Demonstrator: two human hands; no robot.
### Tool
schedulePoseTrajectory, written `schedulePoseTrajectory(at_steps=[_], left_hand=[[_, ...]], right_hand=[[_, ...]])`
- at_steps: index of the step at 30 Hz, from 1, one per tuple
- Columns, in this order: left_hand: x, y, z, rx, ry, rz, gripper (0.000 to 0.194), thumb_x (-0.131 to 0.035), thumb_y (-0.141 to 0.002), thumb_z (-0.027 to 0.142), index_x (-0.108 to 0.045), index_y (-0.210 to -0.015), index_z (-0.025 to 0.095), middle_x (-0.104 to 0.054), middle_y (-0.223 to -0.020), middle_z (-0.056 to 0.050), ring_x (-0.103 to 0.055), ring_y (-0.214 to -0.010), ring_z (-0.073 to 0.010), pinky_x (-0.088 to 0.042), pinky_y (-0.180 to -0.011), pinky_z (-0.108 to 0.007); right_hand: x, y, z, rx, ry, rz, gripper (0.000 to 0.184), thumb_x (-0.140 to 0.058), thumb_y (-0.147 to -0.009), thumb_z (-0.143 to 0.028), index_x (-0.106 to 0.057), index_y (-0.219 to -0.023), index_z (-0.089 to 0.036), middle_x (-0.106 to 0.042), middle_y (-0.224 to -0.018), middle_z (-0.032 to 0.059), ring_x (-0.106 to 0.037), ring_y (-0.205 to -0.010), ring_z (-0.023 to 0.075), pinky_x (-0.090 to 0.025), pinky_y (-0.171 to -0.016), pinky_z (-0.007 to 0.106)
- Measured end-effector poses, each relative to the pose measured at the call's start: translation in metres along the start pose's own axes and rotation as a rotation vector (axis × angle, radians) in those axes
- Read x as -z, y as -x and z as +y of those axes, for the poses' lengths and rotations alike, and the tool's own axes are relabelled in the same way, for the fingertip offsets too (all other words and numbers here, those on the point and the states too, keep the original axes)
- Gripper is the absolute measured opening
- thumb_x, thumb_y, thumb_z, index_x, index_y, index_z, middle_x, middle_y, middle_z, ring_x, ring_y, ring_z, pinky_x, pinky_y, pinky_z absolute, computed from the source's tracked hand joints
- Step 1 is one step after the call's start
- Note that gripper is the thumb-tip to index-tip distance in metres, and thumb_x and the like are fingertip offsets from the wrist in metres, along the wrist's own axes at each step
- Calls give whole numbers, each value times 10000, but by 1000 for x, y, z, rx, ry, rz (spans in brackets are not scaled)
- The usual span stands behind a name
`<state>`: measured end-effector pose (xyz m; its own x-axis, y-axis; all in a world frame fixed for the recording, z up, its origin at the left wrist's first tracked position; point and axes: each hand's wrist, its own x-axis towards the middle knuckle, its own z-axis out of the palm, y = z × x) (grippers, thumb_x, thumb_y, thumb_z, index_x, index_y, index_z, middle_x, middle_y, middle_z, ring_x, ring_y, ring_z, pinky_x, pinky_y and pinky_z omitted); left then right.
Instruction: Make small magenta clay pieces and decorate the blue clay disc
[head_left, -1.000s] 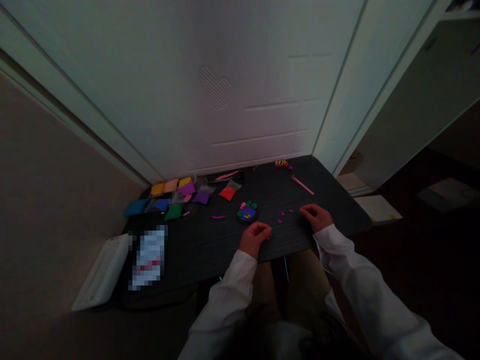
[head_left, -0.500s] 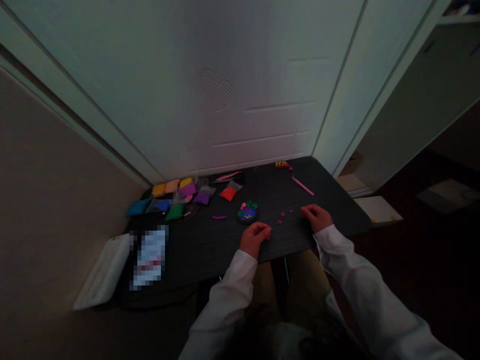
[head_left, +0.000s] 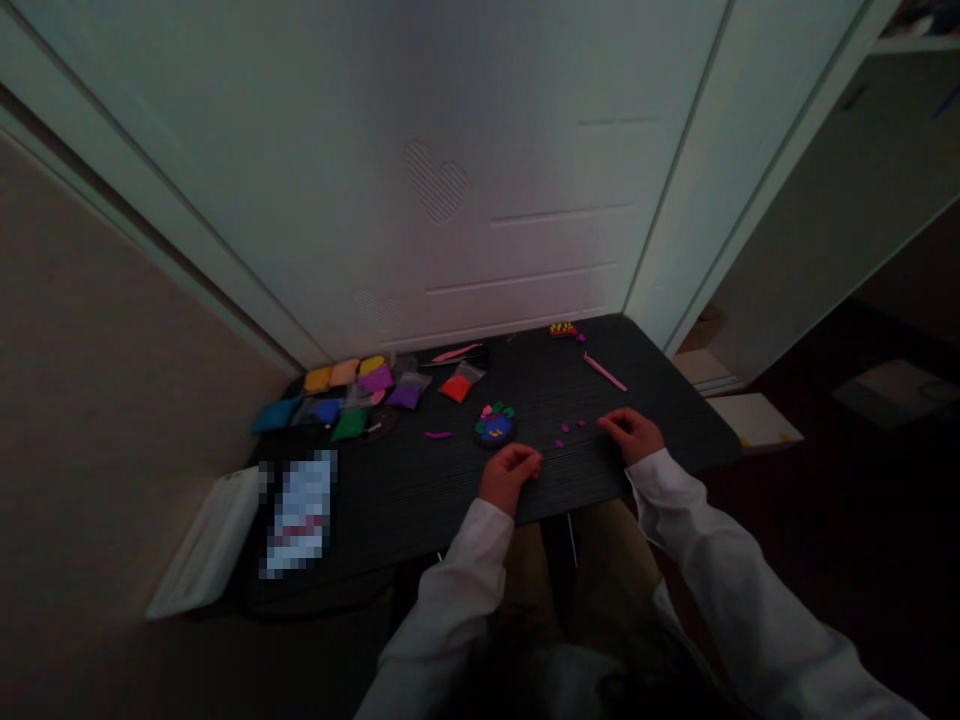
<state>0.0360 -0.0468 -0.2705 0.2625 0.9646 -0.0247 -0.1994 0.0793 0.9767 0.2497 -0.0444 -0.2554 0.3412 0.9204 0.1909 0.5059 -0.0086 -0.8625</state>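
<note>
My left hand (head_left: pixel 508 477) is closed in a pinch just in front of a round clay piece (head_left: pixel 496 428), which has a blue middle, green leaves and a pink flower. Whatever its fingertips hold is too small to make out. To the right, my right hand (head_left: pixel 634 436) has thumb and fingers pressed together over the black table (head_left: pixel 420 500); any thing between them is hidden. Three small purple clay bits (head_left: pixel 565 428) lie between the hands, nearest the right fingertips. A thin purple clay strip (head_left: pixel 439 435) rests left of the round piece.
Bags of coloured clay, such as a green bag (head_left: pixel 349 424) and a red bag (head_left: pixel 457 385), crowd the back left. A pink tool (head_left: pixel 604 372) lies at the right. Scissors (head_left: pixel 476 357) and a yellow-red piece (head_left: pixel 562 329) are near the white door (head_left: pixel 525 150).
My right hand has shifted slightly left, toward the purple bits. My left hand stays almost where it was, and the things on the table have not moved.
</note>
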Motion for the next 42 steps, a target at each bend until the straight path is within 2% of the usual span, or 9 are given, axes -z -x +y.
schedulePoseTrajectory(at_steps=[7,15,34,38,42], left_hand=[[-2,1,2,2,-4,36,122,-552,-601,246,-527,-665,145,-524,-567,23,-460,-503,-62,-348,-520,-205],[-3,0,3,18,12,24,130,-559,-591,251,-531,-660,144,-528,-573,19,-459,-499,-62,-349,-517,-208],[-5,2,7,25,-30,45,153,-555,-588,272,-528,-657,138,-518,-563,12,-459,-500,-73,-356,-510,-217],[-4,1,7,22,-9,32,144,-554,-592,262,-526,-663,140,-523,-576,13,-461,-503,-69,-355,-515,-214],[-2,1,5,31,9,12,131,-555,-593,254,-524,-660,145,-517,-558,25,-459,-499,-63,-350,-514,-209]], right_hand=[[-1,0,2,0,22,-3,291,-523,-565,-458,-508,-618,-173,-511,-553,-12,-452,-508,98,-359,-498,224],[-1,1,1,41,59,21,306,-523,-552,-478,-472,-581,-178,-470,-524,-26,-420,-484,90,-345,-475,220],[0,1,-2,15,33,18,303,-512,-563,-477,-504,-616,-178,-499,-547,-15,-442,-502,100,-355,-491,228],[1,1,-3,3,4,-22,302,-472,-605,-469,-528,-658,-177,-534,-585,-4,-471,-542,111,-362,-525,232],[2,0,-3,25,21,-31,308,-407,-662,-454,-518,-590,-176,-538,-567,-3,-478,-547,111,-354,-540,231]])
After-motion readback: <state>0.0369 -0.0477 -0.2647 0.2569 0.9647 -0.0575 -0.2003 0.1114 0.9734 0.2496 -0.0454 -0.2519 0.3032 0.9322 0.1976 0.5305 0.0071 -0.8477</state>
